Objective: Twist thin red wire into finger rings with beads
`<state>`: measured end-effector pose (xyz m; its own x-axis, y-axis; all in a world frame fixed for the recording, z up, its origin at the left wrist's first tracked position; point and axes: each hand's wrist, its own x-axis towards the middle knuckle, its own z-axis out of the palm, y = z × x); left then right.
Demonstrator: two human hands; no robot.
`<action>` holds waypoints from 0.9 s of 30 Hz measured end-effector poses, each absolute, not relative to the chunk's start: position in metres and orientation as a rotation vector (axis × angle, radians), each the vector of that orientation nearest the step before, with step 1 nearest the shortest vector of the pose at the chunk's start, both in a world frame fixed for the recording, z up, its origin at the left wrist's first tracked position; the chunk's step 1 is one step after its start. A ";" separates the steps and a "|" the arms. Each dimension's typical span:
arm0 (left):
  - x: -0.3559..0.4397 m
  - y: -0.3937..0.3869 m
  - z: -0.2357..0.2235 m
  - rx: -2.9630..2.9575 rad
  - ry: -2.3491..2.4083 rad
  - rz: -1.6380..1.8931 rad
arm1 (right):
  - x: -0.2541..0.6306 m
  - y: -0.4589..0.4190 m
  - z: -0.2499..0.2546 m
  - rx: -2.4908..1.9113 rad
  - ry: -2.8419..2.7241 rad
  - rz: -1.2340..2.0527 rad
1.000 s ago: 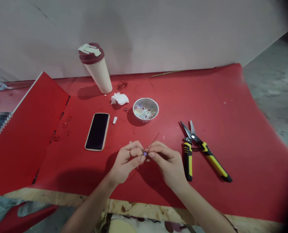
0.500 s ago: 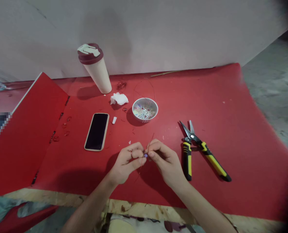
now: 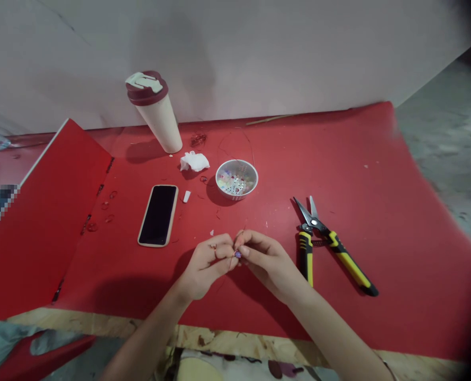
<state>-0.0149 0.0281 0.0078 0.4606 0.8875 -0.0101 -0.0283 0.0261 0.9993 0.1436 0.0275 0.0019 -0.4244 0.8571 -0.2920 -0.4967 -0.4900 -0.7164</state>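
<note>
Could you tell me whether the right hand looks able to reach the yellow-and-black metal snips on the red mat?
Probably yes: the right hand lies beside the yellow-and-black metal snips, nothing between them, though its fingers pinch a purple bead.

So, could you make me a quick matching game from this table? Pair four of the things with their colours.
Things:
1. Tumbler
2. Phone
3. Snips
4. Bowl

Colours:
A. Yellow and black handles
B. Silver metal, with small coloured pieces inside
C. Black screen in a beige case
D. Cream body with a dark red lid

Pairs: 1-D, 2-C, 3-A, 4-B
</note>
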 end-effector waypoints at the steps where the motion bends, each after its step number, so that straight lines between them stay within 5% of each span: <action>1: -0.015 0.028 0.008 1.353 0.830 0.846 | 0.144 0.028 0.002 -0.801 -0.657 2.033; 27: -0.014 0.032 0.004 1.311 0.655 0.682 | 0.155 0.032 -0.006 -0.653 -0.557 2.237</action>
<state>-0.0142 0.0319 0.0035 0.6422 0.7651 -0.0473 -0.0773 0.1260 0.9890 0.1553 0.0323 -0.0063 -0.6055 0.7436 -0.2835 -0.5240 -0.6407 -0.5612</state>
